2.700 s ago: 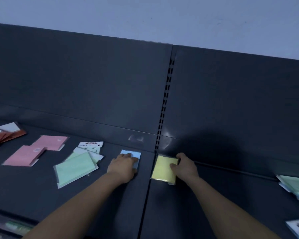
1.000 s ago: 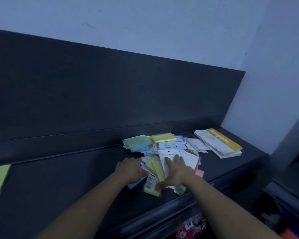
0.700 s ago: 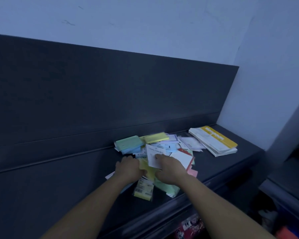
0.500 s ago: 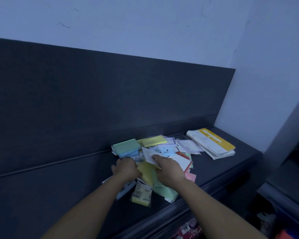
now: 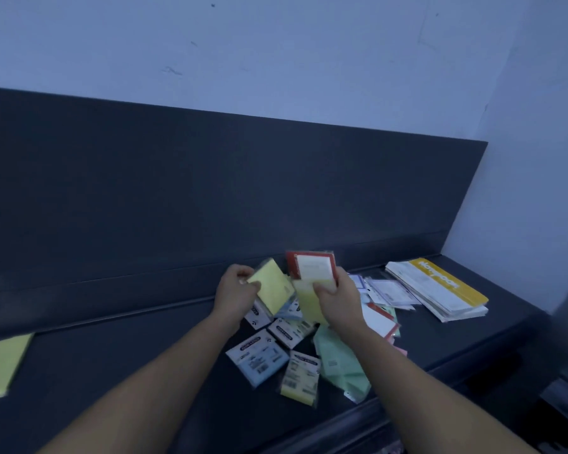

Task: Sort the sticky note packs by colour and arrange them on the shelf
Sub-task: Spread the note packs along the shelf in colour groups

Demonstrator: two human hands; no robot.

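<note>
The dark shelf (image 5: 112,362) runs from left to right, with a tall back panel (image 5: 210,191) behind it. There is no box or bin to see; the shelf itself holds everything. At the right end lies a stack of pads (image 5: 436,290) with a yellow stripe. In the middle lies the mixed pile (image 5: 295,342) of sticky note packs, all colours on top of each other. A green pack (image 5: 338,362), a blue pack (image 5: 256,360) and a labelled yellow pack (image 5: 300,376) lie at the front of it, near the shelf's edge. Far to the left, well apart from the pile, one big yellow pack (image 5: 0,365) lies flat by itself, its long side pointing toward the back panel.

Both hands are up just above the back of the pile. The left hand (image 5: 235,291) pinches a small yellow pack (image 5: 274,286), tilted, between thumb and fingers. The right hand (image 5: 336,299) grips two packs at once: a pale yellow pack (image 5: 309,304) in front and a red pack (image 5: 312,267) with a white label behind it.

I think the yellow ones belong with the big yellow pack. That spot lies off to the left, so the left hand is nearer to it. The red pack needs a different place.
</note>
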